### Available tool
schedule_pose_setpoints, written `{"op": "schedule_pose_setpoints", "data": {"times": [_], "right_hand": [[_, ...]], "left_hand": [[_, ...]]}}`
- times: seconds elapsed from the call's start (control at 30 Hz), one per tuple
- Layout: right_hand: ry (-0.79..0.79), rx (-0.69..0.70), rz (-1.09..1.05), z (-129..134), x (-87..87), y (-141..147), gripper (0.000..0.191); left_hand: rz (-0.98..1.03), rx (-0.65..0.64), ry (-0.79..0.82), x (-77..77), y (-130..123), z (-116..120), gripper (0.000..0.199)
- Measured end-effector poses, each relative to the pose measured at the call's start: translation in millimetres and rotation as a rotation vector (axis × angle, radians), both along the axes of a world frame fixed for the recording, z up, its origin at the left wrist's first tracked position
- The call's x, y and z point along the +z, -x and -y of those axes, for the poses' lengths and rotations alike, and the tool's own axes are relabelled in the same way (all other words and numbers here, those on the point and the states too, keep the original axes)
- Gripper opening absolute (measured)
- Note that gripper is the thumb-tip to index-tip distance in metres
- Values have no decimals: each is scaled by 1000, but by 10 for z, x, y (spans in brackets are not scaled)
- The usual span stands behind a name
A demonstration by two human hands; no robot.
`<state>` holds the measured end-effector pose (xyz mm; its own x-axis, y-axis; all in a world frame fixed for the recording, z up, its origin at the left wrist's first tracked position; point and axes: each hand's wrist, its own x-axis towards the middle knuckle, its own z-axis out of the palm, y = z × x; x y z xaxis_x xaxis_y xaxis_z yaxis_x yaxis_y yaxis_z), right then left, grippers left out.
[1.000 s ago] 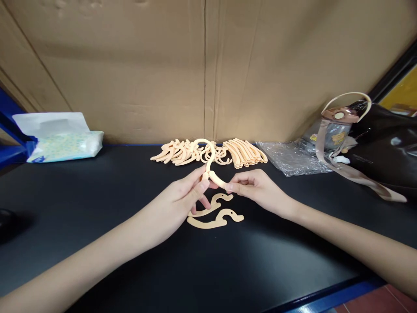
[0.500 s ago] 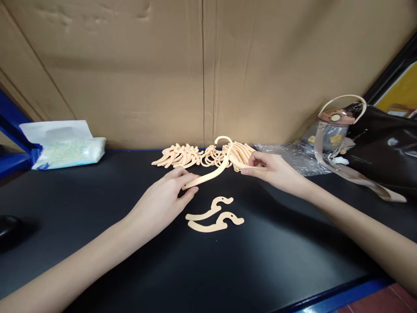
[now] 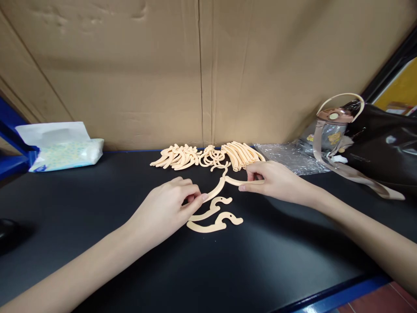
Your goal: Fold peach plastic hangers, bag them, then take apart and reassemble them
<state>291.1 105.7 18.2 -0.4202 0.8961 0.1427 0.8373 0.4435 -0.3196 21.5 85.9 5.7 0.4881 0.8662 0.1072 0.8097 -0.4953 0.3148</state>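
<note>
A cream folding clothes hanger (image 3: 216,190) is spread between my two hands, its hook pointing away toward the back of the table. My left hand (image 3: 172,202) pinches the end of its left arm between thumb and fingers. The right arm's outer part lies in the closed fingers of my right hand (image 3: 276,180), which hide its end. Just in front of the hanger, two loose curved hanger arms (image 3: 208,227) with small holes lie one before the other on the black table (image 3: 234,269). My left fingertips partly cover the rear one.
At the back are piles of curved hanger arms (image 3: 177,157), hooks (image 3: 211,157) and straighter arms (image 3: 243,154). A tissue pack (image 3: 65,152) stands left, a black object (image 3: 8,228) nearer. Clear plastic (image 3: 286,158), a strapped bottle (image 3: 332,130) and a dark bag (image 3: 384,148) are right.
Both hands have brought the hanger lower and nearer. Its hook has tipped from upright to lying back toward the piles. My left hand has shifted right, over the loose arms.
</note>
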Motion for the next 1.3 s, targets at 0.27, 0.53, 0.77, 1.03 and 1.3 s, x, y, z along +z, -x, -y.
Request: {"op": "schedule_pose_setpoints", "data": {"times": [0.27,0.53,0.77,1.03,1.3], "right_hand": [[24,34,39,26,14,-18,39],[73,96,113,58,38,-18,43],[95,31,119,-8,-31,-6,41],[85,7,136,-22,-27,-12,36],[149,43,160,-22,6,-50,34]], "left_hand": [[-44,-99,-116,-2,2,30,41],[-103,-237,-348,-53,25,5,30],[-123,-245,-351,-89,25,-25,30],[-97,-215,-368,-119,53,-45,25],[-100,-268,-362,-149,36,-29,12]]}}
